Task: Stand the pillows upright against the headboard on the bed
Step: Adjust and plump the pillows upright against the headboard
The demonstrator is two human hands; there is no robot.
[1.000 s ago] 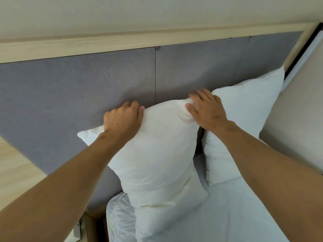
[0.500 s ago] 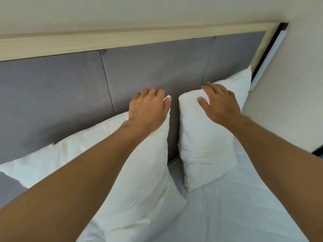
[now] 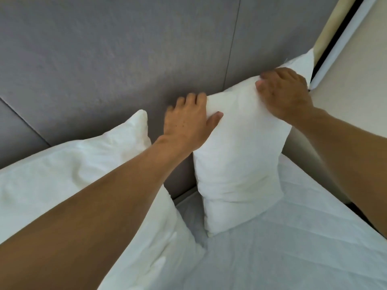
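Two white pillows lean against the grey padded headboard (image 3: 125,49). The right pillow (image 3: 238,155) stands upright near the bed's right corner. My left hand (image 3: 188,124) grips its top left corner, thumb on the front and fingers behind. My right hand (image 3: 287,91) holds its top right edge, pinching the fabric. The left pillow (image 3: 69,168) rests tilted against the headboard under my left forearm, with nobody holding it.
The white quilted mattress (image 3: 293,248) fills the lower right. A beige wall (image 3: 356,70) runs close along the bed's right side. A pale wooden frame strip (image 3: 326,24) and a dark gap edge the headboard at the top right.
My left hand has left the left pillow and taken the right pillow's top left corner. My right hand has slid to that pillow's right edge. The view has shifted right and closer.
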